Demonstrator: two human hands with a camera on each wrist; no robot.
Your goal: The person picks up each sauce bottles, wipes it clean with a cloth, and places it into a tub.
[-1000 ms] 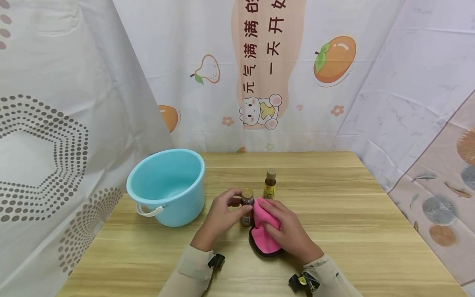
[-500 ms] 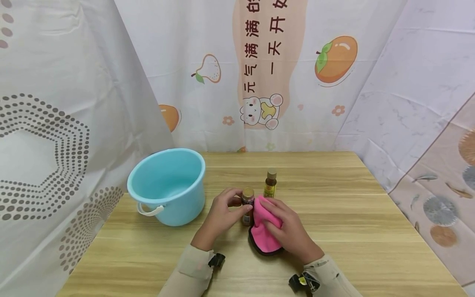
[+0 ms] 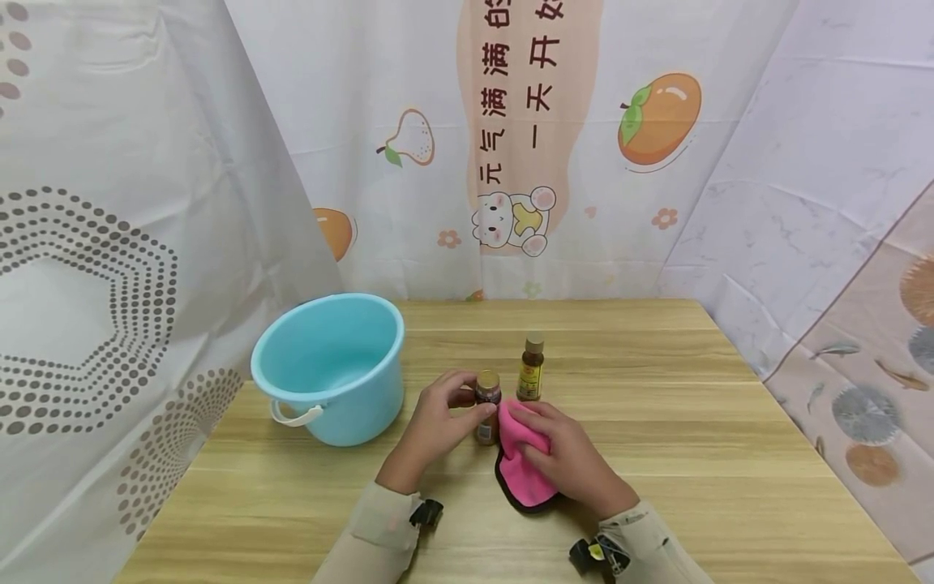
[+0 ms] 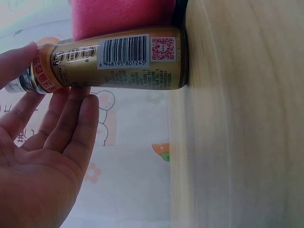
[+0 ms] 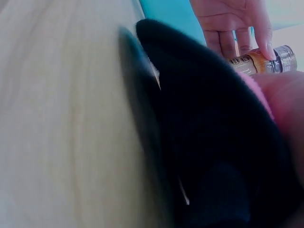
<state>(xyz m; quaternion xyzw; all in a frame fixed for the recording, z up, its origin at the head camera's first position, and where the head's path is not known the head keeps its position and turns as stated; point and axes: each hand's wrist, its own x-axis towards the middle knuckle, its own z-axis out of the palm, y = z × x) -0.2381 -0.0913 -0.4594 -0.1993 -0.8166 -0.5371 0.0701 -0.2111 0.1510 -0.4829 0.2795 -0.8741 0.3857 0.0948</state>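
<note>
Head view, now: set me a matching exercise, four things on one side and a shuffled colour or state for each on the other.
Things:
1. bucket
2. cloth
3. nearer bottle
4. farther bottle

Colours or states:
A. gripped by the left hand
B. yellow-labelled, standing upright beyond the right hand
C. light blue
D. pink, held in the right hand

Pairs: 1-C, 2-D, 3-A, 4-B

So there's a light blue bucket standing on a wood-grain table, its white handle hanging on the near side. Well off to the bucket's right is a small upright bottle, yellow label. Behind the bucket hangs a white curtain with orange fruit and a cartoon animal, pretty cute tbh. Bucket's left: a dotted grey-patterned sheet.
</note>
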